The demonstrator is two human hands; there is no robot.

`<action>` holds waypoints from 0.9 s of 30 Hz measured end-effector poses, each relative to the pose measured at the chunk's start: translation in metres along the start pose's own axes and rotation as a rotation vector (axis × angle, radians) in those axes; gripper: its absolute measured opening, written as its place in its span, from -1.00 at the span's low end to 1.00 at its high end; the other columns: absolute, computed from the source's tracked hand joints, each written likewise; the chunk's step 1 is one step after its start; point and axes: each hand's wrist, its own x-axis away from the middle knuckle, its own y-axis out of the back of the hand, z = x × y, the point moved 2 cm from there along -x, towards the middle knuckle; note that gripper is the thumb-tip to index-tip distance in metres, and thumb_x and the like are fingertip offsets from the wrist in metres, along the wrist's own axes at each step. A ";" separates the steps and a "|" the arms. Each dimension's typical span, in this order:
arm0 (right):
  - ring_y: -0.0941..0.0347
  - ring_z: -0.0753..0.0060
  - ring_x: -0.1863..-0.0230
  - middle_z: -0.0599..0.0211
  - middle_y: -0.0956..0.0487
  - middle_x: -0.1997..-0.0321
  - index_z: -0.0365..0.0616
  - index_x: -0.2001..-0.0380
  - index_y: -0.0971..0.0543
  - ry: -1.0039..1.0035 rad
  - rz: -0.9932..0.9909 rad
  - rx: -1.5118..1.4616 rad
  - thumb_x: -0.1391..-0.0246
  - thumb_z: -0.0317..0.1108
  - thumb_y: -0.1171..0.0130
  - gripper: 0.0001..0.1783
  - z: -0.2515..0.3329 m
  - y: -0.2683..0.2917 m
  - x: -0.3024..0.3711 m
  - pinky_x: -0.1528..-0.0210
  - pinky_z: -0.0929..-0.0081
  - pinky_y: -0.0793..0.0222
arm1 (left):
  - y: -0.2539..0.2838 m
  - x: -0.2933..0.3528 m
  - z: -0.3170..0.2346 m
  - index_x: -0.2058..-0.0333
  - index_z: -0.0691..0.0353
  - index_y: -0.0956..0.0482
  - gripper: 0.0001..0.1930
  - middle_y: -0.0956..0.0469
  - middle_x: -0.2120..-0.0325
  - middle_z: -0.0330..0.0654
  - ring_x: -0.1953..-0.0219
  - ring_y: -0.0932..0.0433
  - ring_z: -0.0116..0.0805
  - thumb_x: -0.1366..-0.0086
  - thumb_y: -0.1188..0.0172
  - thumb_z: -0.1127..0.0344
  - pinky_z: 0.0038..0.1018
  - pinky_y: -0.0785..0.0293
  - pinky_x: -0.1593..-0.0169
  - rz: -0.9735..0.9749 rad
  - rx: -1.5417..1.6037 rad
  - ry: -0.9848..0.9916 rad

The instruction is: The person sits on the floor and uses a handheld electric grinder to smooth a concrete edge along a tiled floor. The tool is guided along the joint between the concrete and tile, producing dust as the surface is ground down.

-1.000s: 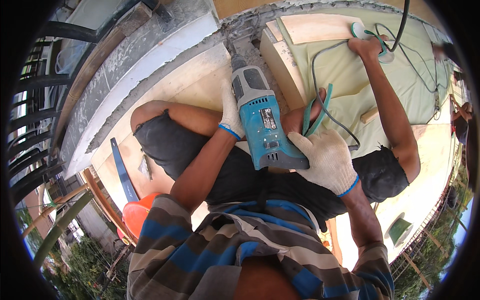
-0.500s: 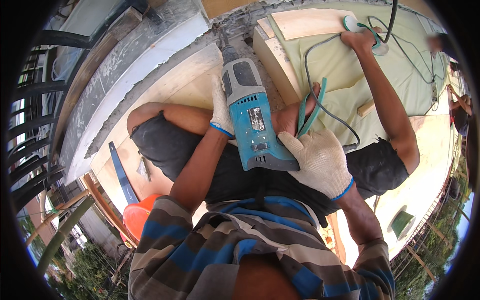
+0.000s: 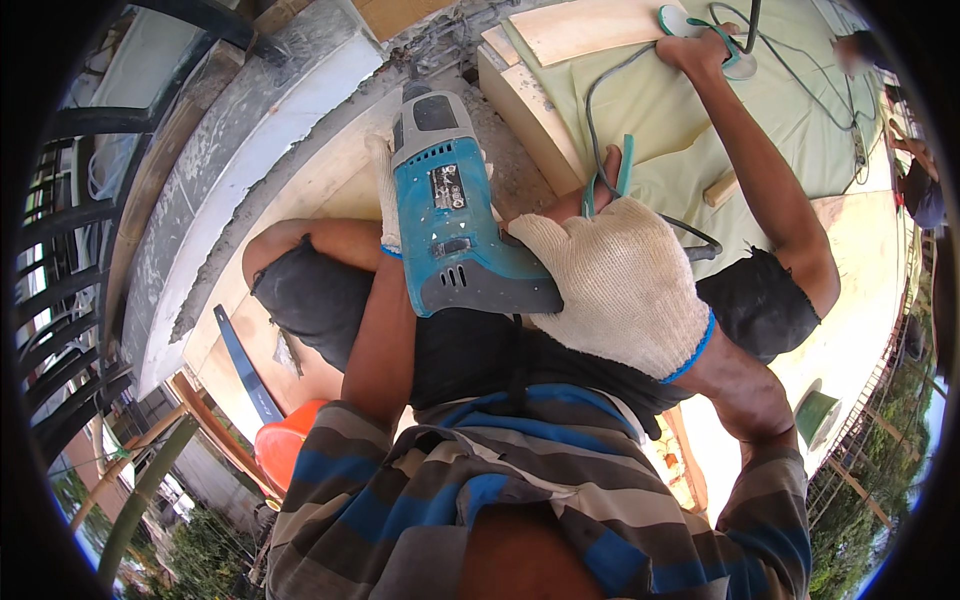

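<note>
A teal and grey rotary hammer point(image 3: 440, 230) points away from me, over my lap, toward broken concrete. My right hand point(image 3: 630, 285), in a cream knitted glove with a blue cuff, is closed round its rear handle. On the left side of the tool, my left hand point(image 3: 384, 190), gloved alike, supports the front body; most of its fingers are hidden behind the housing. The dark chuck point(image 3: 413, 90) shows at the far end, but I cannot make out the bit. A black cord point(image 3: 690, 232) leaves the handle on the right.
Rough concrete point(image 3: 520, 140) lies ahead, between plywood boards point(image 3: 540, 125) and a pale ledge point(image 3: 250, 160). A dark blue blade-like strip point(image 3: 246, 362) and an orange-red rounded object point(image 3: 288, 440) sit at left. Black railings point(image 3: 70, 290) stand far left. Green sheeting point(image 3: 660, 120) covers the right. People point(image 3: 918, 165) are at the right edge.
The rotary hammer has shifted left and looks larger, with both hands moving along. Its bit, seen earlier against the concrete, is no longer distinct. More of my left hand is hidden behind the tool.
</note>
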 end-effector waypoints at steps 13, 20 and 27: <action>-0.74 0.05 0.39 0.18 -0.66 0.51 -0.27 0.08 -0.69 0.127 -0.226 0.075 -0.07 -0.27 -0.40 -0.61 0.015 -0.025 0.002 0.23 0.07 -0.48 | 0.001 0.008 -0.006 -0.51 0.16 -0.50 -0.13 -0.66 -0.31 0.16 -0.28 -0.69 0.19 -0.65 -0.03 -0.50 0.21 -0.65 -0.43 0.154 0.212 0.031; -0.75 0.01 0.37 0.16 -0.67 0.51 -0.22 0.16 -0.67 0.064 -0.211 0.001 -0.15 -0.31 -0.34 -0.75 0.013 -0.048 0.002 0.17 0.05 -0.47 | 0.005 0.016 -0.008 -0.51 0.15 -0.50 -0.09 -0.66 -0.30 0.18 -0.28 -0.68 0.22 -0.62 -0.03 -0.55 0.25 -0.60 -0.47 0.186 0.232 0.050; -0.76 0.04 0.36 0.16 -0.70 0.47 -0.25 0.05 -0.68 0.090 -0.122 0.141 -0.19 -0.27 -0.38 -0.66 0.005 -0.051 0.006 0.14 0.06 -0.46 | 0.007 -0.011 0.005 -0.51 0.15 -0.49 -0.05 -0.66 -0.29 0.19 -0.27 -0.68 0.25 -0.59 -0.03 -0.60 0.29 -0.54 -0.51 0.281 0.456 0.129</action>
